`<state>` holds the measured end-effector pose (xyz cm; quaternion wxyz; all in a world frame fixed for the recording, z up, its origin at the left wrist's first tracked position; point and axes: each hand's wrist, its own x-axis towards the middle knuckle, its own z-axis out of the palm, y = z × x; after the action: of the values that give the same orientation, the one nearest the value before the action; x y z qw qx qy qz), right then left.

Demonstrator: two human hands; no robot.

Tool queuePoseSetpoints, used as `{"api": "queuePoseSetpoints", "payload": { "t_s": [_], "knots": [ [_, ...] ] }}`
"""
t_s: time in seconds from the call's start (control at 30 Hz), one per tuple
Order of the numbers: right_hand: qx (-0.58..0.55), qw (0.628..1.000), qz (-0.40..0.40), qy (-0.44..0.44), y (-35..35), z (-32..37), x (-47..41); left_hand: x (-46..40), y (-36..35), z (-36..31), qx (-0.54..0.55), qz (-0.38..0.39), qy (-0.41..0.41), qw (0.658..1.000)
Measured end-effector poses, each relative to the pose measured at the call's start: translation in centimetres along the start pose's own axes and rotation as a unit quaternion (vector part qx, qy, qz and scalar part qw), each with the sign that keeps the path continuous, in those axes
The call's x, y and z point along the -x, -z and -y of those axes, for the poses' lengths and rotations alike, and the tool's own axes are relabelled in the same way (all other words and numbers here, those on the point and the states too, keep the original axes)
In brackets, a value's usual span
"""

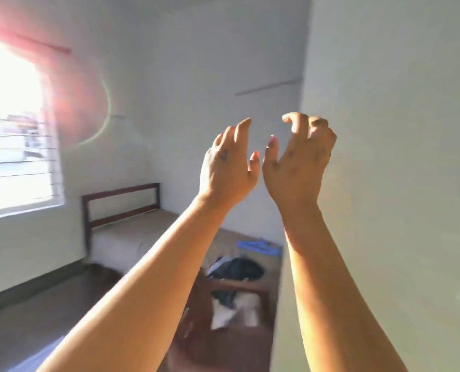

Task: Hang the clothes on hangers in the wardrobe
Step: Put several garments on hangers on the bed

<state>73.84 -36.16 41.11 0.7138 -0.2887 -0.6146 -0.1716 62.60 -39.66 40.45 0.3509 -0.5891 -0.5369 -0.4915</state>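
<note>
Strong daylight from the overexposed window (11,124) at left, pink lens flare beside it, whole picture soft with motion blur, wide-angle bending at edges.

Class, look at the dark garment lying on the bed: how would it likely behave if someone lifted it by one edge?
The dark garment lies in a crumpled heap on the bed, so it is probably floppy and would drape rather than hold shape. It looks like soft cloth, so likely light and unlikely to roll or break. The blur hides its fabric, so slipperiness cannot be judged.

A bright window (11,124) is far left of the hands; a bed (132,232) with dark headboard (120,202) lies below them.
</note>
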Motion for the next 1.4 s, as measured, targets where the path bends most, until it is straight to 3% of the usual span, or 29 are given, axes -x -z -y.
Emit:
{"api": "queuePoseSetpoints", "payload": {
  "t_s": [0.2, 0.3, 0.5, 0.7, 0.83, 1.1, 1.27, 1.4],
  "knots": [
    [-0.057, 0.988, 0.137, -0.05, -12.7, 10.2, 15.0, 12.0, 6.0, 18.5, -0.174, 0.077, 0.071, 0.979],
    [-0.058, 0.974, 0.207, -0.068, -17.3, 13.2, 21.9, 17.3, 7.7, 25.5, -0.197, 0.127, 0.132, 0.963],
    [-0.058, 0.942, 0.318, -0.088, -26.9, 15.5, 32.4, 24.2, 6.8, 38.0, -0.226, 0.179, 0.174, 0.941],
    [-0.021, 0.912, 0.392, -0.12, -39.7, 16.0, 39.3, 26.3, 0.9, 51.3, -0.234, 0.234, 0.188, 0.925],
    [-0.012, 0.879, 0.452, -0.151, -47.7, 16.1, 41.4, 26.3, -2.3, 59.0, -0.239, 0.268, 0.154, 0.921],
    [-0.028, 0.865, 0.481, -0.144, -64.5, 18.2, 44.2, 24.7, -9.7, 76.6, -0.208, 0.315, 0.215, 0.901],
    [0.056, 0.827, 0.543, -0.137, -74.5, 13.9, 47.8, 23.8, -19.0, 85.1, -0.148, 0.391, 0.169, 0.893],
    [0.111, 0.777, 0.579, -0.219, -79.9, 8.6, 50.2, 21.7, -27.7, 89.2, -0.099, 0.442, 0.12, 0.883]
  ]
}}
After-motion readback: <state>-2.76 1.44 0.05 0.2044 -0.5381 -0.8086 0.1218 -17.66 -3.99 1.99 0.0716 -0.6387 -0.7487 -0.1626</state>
